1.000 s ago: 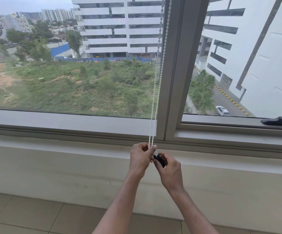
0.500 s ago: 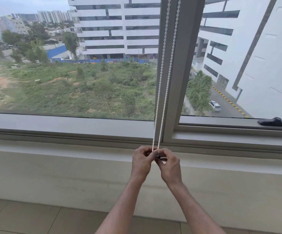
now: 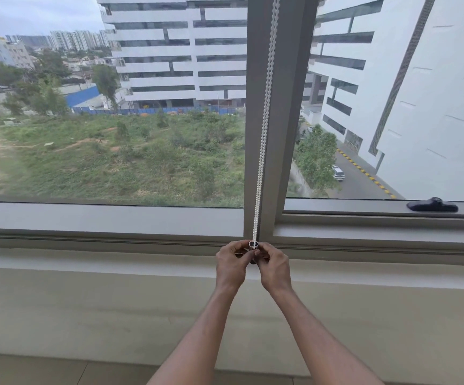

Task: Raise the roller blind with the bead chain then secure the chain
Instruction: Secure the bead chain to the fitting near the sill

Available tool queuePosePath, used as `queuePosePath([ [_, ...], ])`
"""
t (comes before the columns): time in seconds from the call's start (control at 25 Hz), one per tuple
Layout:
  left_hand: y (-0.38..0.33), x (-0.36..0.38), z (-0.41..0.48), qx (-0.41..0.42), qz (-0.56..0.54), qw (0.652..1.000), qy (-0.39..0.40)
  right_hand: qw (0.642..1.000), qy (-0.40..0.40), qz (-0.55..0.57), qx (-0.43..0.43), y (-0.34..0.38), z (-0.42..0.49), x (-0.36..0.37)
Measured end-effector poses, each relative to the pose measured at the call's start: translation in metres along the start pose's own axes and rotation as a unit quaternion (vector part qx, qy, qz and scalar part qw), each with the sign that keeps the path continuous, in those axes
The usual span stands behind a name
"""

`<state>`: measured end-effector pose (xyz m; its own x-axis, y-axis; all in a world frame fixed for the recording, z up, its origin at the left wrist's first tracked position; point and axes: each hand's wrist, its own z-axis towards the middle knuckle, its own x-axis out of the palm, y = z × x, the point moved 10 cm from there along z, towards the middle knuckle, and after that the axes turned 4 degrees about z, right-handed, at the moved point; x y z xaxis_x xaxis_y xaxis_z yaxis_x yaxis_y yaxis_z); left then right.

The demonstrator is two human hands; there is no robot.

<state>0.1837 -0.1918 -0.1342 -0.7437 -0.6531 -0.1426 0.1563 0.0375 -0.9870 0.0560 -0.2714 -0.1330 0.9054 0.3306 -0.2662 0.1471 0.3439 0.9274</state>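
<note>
Since a second ago the bead chain (image 3: 264,134) has shifted from beside the mullion (image 3: 280,120) to straight against it. My left hand (image 3: 230,266) and right hand (image 3: 273,266) pinch its bottom loop at the mullion's foot. The blind is out of view; securing is apparently underway.

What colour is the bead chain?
White; the bead chain shows clearly in the head view against the grey window frame.

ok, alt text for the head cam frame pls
Both hands, left hand and right hand, pinch the bottom of a white bead chain together around a small dark holder at the foot of the grey window mullion. The chain's two strands run straight up out of frame; no blind fabric shows over the glass.
</note>
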Motion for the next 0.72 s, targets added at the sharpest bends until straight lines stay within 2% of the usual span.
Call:
queuePosePath([
  [0.72,0.014,0.013,0.0,-0.014,0.107,0.994,0.034,0.999,0.026,-0.035,0.029,-0.029,-0.005,-0.009],
])
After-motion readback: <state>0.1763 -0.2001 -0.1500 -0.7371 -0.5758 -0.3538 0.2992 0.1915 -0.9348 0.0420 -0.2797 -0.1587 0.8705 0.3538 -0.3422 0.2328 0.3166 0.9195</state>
